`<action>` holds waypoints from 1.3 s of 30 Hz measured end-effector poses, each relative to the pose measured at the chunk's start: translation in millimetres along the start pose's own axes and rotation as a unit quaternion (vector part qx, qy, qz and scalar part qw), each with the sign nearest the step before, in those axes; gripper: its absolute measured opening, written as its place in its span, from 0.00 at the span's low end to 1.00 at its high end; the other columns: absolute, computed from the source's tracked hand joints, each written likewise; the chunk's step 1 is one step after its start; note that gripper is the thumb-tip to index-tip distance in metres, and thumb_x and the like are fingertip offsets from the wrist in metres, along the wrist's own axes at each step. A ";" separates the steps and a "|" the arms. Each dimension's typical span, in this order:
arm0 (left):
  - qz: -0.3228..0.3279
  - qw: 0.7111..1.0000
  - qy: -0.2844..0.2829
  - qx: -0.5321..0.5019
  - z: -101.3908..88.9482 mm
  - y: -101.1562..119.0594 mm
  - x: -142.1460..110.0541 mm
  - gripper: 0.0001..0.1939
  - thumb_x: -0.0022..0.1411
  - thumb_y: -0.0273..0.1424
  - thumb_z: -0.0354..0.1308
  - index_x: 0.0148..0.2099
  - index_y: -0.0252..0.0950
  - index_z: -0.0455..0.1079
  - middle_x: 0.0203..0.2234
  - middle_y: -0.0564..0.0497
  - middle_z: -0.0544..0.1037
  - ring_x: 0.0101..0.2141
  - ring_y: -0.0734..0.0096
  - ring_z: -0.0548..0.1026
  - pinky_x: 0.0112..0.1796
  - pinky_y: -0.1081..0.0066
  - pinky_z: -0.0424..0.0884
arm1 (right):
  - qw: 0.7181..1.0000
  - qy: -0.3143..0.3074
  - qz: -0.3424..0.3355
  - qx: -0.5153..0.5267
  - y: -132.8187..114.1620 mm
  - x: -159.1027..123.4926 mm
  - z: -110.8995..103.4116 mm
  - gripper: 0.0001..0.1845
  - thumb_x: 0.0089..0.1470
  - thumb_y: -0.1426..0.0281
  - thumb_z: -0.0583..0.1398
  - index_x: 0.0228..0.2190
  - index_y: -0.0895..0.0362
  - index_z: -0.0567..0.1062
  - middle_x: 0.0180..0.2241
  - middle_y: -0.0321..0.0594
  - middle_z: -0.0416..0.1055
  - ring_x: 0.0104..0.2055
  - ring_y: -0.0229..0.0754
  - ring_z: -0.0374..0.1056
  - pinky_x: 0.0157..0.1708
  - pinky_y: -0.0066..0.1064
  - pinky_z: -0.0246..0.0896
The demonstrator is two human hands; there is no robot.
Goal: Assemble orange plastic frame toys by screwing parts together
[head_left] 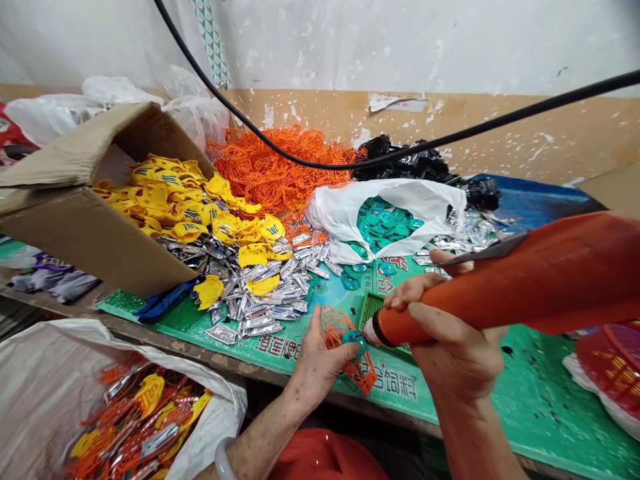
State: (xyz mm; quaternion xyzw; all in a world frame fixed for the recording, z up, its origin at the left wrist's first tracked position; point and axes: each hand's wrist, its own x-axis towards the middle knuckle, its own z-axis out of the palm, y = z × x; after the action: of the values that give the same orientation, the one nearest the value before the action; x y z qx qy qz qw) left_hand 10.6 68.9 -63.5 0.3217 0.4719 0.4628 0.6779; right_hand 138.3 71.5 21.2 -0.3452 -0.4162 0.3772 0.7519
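Observation:
My left hand [317, 357] pinches an orange plastic frame [345, 347] with a small teal piece [354, 339] on it, at the near edge of the green-covered bench [530, 393]. In my right hand [450, 333] is a big orange power tool [525, 280], fingers wrapped round its barrel, and its tip touches the teal piece. Silver parts [265, 293] are heaped just left of my left hand.
A tipped cardboard box [75, 220] spills yellow parts [200, 207]. Behind lie an orange frame heap [280, 167], black parts [425, 163] and a white bag of teal pieces [390, 220]. A sack of assembled pieces [140, 420] stands at lower left. A black cable [350, 160] hangs across.

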 end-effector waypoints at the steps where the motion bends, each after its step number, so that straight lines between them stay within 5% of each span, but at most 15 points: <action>1: 0.003 1.000 -0.005 0.002 -0.3 -1.4 1.0 0.50 0.40 0.24 0.68 0.64 0.34 0.49 0.48 0.45 0.75 0.45 0.59 0.73 0.44 0.68 0.68 | 1.000 0.003 0.001 -0.001 0.2 0.1 0.7 0.20 0.38 0.77 0.62 0.37 0.51 0.73 0.23 0.31 0.69 0.25 0.39 0.65 0.29 0.37 0.66; 6: -0.002 1.000 -0.016 -0.009 -1.1 -5.5 3.8 0.42 0.41 0.25 0.68 0.58 0.33 0.55 0.41 0.48 0.76 0.39 0.64 0.73 0.42 0.68 0.68 | 1.000 -0.003 0.006 0.011 2.5 -0.6 1.5 0.20 0.38 0.78 0.62 0.37 0.51 0.73 0.23 0.31 0.69 0.25 0.39 0.66 0.30 0.37 0.66; 12: 0.002 0.998 -0.047 0.043 -5.0 -6.4 3.3 0.19 0.43 0.26 0.66 0.40 0.32 0.69 0.30 0.52 0.76 0.30 0.71 0.70 0.34 0.71 0.66 | 1.000 -0.007 0.016 0.010 4.7 -2.1 1.0 0.22 0.38 0.77 0.63 0.39 0.51 0.71 0.22 0.30 0.69 0.25 0.38 0.66 0.29 0.36 0.65; 39: -0.042 0.994 -0.070 -0.067 -8.8 -13.8 2.2 0.22 0.40 0.28 0.71 0.41 0.32 0.76 0.31 0.50 0.79 0.30 0.69 0.73 0.34 0.70 0.67 | 0.999 -0.007 0.031 0.025 14.0 -6.6 -4.7 0.23 0.39 0.77 0.63 0.40 0.52 0.71 0.24 0.30 0.69 0.24 0.38 0.66 0.30 0.35 0.65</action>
State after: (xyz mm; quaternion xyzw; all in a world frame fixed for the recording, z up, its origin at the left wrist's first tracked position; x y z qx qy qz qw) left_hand 7.1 65.9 -79.5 0.2867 0.4045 0.4409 0.7482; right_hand 136.1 71.6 5.2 -0.3369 -0.4008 0.4133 0.7450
